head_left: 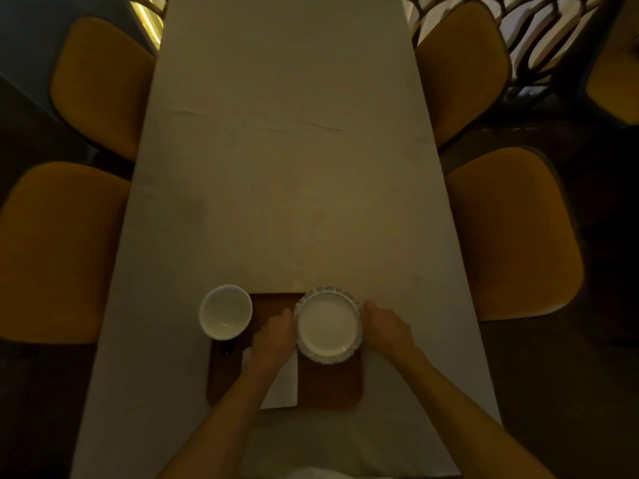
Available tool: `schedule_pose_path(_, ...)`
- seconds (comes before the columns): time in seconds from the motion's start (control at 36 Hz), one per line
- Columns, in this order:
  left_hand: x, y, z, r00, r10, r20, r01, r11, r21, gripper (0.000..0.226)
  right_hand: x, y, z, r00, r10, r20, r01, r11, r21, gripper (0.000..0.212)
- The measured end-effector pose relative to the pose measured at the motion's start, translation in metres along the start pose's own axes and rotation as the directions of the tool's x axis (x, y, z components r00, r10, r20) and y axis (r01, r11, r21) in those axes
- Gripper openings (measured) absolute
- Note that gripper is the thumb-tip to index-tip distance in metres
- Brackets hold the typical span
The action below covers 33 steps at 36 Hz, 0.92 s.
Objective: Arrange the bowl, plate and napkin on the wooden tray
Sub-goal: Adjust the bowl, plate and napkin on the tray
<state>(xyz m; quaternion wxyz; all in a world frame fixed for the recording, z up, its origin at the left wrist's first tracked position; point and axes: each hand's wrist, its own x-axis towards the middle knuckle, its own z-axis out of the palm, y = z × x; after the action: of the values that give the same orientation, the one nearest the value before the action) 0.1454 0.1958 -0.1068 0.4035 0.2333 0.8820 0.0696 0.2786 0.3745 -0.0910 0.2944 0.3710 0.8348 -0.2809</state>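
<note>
Dim dining room, long table [283, 167] between mustard chairs [511, 233]. Lower centre: plate [328, 324] over right half of tray [330, 385], left hand [276, 331] and right hand [385, 324] cupping opposite rims. Bowl [225, 312] overhanging tray's upper-left corner; napkin [285, 387] mid-tray. Best lowered level, clear of napkin edge.

I saw a long table [283, 167] under pale cloth. Four mustard chairs [511, 233] flanked it, two per side.

One bowl [225, 312], one plate [328, 324], one napkin [283, 385], one tray [332, 385], four chairs [100, 88]
</note>
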Motion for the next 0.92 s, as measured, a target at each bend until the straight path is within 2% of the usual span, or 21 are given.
schedule_pose_path(0.19,0.004,-0.007,0.004,1.0,0.006,-0.004,-0.007,0.999,-0.041,0.019,-0.003,-0.002,0.001,1.0,0.007,0.022,-0.008,1.0,0.012,0.032)
schedule_pose_path(0.39,0.024,0.004,-0.016,0.996,0.085,0.005,-0.084,0.994,-0.067,0.027,-0.023,0.008,0.023,0.999,0.04,-0.021,-0.037,0.991,0.126,0.029)
schedule_pose_path(0.5,0.025,0.005,-0.02,0.996,0.085,0.018,-0.082,0.984,-0.156,0.03,-0.025,0.008,0.028,0.997,0.051,-0.051,-0.041,0.984,0.172,0.032)
schedule_pose_path(0.64,0.014,0.004,-0.016,0.995,0.091,0.041,-0.082,0.977,-0.195,0.036,-0.018,0.009,0.025,0.986,0.093,-0.14,-0.077,0.991,0.111,0.034)
schedule_pose_path(0.92,0.008,-0.012,-0.012,0.995,0.059,0.082,-0.046,0.987,-0.153,0.039,-0.002,-0.003,0.01,0.992,0.034,-0.125,-0.026,0.998,0.065,0.039)
